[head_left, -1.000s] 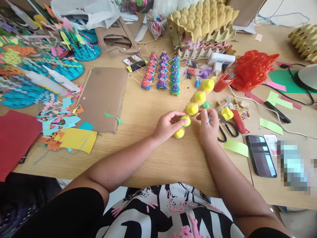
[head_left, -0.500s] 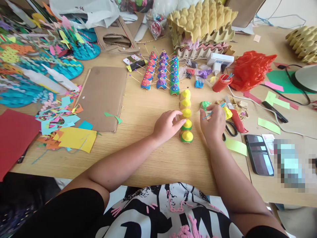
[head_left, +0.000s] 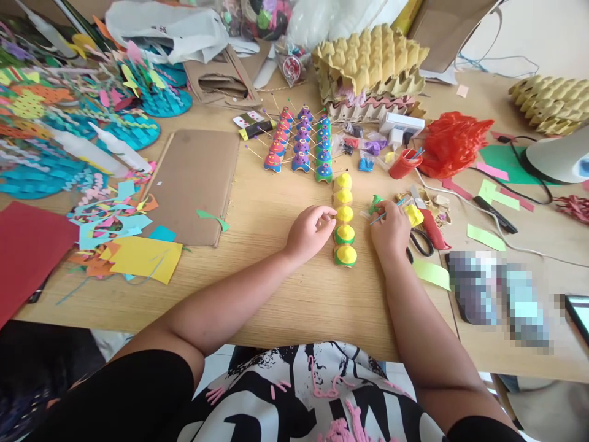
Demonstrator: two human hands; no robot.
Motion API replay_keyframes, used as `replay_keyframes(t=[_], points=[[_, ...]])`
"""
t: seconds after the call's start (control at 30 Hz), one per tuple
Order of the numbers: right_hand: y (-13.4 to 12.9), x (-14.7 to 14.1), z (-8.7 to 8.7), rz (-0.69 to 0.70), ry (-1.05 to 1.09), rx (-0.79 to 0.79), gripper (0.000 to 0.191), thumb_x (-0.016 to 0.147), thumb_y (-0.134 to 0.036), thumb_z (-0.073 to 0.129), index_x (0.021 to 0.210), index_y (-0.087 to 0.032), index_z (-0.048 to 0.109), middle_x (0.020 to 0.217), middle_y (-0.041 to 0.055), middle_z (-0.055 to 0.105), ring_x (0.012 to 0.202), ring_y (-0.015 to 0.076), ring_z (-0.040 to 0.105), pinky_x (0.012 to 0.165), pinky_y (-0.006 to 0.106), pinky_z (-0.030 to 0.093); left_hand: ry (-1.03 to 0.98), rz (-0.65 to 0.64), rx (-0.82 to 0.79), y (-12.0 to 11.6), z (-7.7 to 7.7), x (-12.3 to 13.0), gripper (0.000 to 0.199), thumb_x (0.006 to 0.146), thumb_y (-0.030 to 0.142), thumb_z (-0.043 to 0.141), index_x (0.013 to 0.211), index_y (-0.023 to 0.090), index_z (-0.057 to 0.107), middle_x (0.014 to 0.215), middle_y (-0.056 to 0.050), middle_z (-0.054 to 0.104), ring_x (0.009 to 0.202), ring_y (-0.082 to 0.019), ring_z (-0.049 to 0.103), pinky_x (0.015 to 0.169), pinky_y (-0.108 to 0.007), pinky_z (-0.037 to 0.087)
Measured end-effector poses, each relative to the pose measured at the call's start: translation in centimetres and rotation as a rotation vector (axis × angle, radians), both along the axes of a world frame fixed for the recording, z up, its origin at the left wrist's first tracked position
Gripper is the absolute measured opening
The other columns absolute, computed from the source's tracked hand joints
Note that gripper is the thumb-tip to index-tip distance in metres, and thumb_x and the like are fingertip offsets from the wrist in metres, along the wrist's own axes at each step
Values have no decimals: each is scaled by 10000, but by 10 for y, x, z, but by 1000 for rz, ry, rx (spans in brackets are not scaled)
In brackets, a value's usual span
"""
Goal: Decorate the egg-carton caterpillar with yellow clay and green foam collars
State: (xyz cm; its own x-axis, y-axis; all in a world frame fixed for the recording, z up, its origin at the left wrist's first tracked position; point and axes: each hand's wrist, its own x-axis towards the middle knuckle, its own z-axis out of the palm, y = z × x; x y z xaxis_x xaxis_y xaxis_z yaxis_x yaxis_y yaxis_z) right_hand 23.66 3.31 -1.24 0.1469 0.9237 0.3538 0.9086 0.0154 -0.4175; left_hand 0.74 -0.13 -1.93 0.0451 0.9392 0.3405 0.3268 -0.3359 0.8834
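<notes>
A strip of egg carton (head_left: 345,215) runs away from me, its several bumps covered in yellow clay, with green clay around the base of the nearest two. Beside its left edge is my left hand (head_left: 309,233), fingers loosely curved, thumb and forefinger slightly apart and holding nothing. To the right of the strip, my right hand (head_left: 391,230) is closed on a thin blue stick (head_left: 378,218) that pokes out toward the strip. A lump of green clay (head_left: 376,203) lies just beyond that hand, partly hidden by it. Yellow clay (head_left: 413,215) sits to its right.
Finished-looking painted carton strips (head_left: 301,144) with pins stand behind. A red cup (head_left: 405,163) holds more sticks. Scissors (head_left: 421,242) and a red cutter (head_left: 433,228) lie right. Cardboard (head_left: 193,184) and paper scraps (head_left: 110,215) cover the left; egg trays (head_left: 368,61) are stacked at the back.
My left hand has drawn back slightly from the yellow strip, its thumb now off the bumps. The right hand still grips the blue stick, a little lower over the green clay. The view has shifted slightly.
</notes>
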Motion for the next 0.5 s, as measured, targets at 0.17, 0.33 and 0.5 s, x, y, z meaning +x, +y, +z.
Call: replay_keyframes(t=[0.17, 0.33, 0.5], points=[[-6, -8, 4, 23, 90, 154, 176, 848, -197, 567, 972, -224, 689, 866, 65, 736, 835, 247, 649, 861, 422, 515, 46, 6, 102, -1, 4, 0, 138, 938, 208, 672, 1056, 229, 739, 1035, -57, 764, 1007, -221, 659, 935, -384, 510], [-34, -34, 17, 125, 119, 368, 174, 945, -278, 568, 1050, -234, 700, 830, 44, 731, 854, 248, 683, 897, 442, 497, 76, -27, 204, -4, 14, 0, 173, 966, 331, 720, 1113, 241, 729, 1135, -60, 795, 1113, -242, 667, 1074, -432, 457], [-57, -59, 22, 317, 69, 467, 125, 974, -268, 592, 1003, -266, 713, 868, 44, 772, 842, 234, 709, 898, 439, 468, -5, -74, 197, -6, 16, -1, 204, 999, 446, 676, 968, 248, 717, 1048, -57, 786, 1087, -243, 669, 1042, -426, 477]])
